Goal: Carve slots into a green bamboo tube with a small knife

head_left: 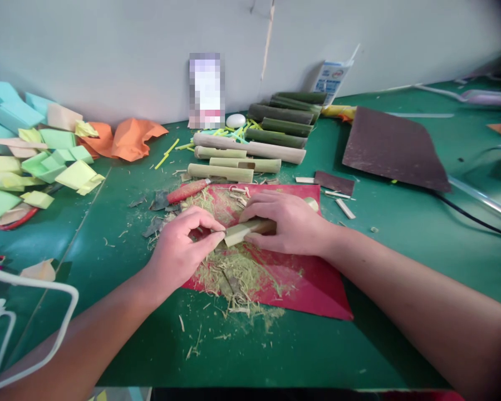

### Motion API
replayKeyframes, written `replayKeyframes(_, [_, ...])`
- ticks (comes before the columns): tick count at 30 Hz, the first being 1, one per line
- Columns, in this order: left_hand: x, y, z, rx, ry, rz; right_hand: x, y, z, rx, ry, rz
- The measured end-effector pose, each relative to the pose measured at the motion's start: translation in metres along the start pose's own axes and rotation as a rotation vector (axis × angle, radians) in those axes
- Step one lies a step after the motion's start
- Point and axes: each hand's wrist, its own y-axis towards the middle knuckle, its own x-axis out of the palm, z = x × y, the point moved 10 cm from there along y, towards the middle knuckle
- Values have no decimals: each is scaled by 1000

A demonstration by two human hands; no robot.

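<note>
My right hand [284,220] is wrapped over a short pale-green bamboo piece [236,234] and holds it low above a red sheet [317,284]. At the bamboo's left end, the thumb and forefinger of my left hand [187,242] are pinched together. A tiny dark edge shows between those fingertips, too small to name. Fine shavings [234,270] and dust are heaped on the sheet below both hands. Just beyond my left hand lies a red-handled tool [187,191]; its working end is partly hidden among scraps.
Several cut bamboo tubes [250,148] lie in a row behind the sheet. Folded coloured papers [16,117] spread at left, near orange paper [133,139]. A brown sandpaper-like sheet [392,147] lies at right. A drink carton [332,81] leans against the wall; a white wire frame [73,301] stands front left.
</note>
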Motion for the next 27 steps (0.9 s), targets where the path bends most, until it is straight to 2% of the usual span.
replayKeyframes(10, [0, -3, 19, 210, 230, -1, 0, 0, -1, 10, 3, -7])
replayKeyframes(19, [2, -11, 36, 374, 333, -32, -1, -3, -7, -22, -8, 26])
replayKeyframes(27, [-4, -12, 34, 401, 378, 28, -4, -5, -17, 79, -109, 73])
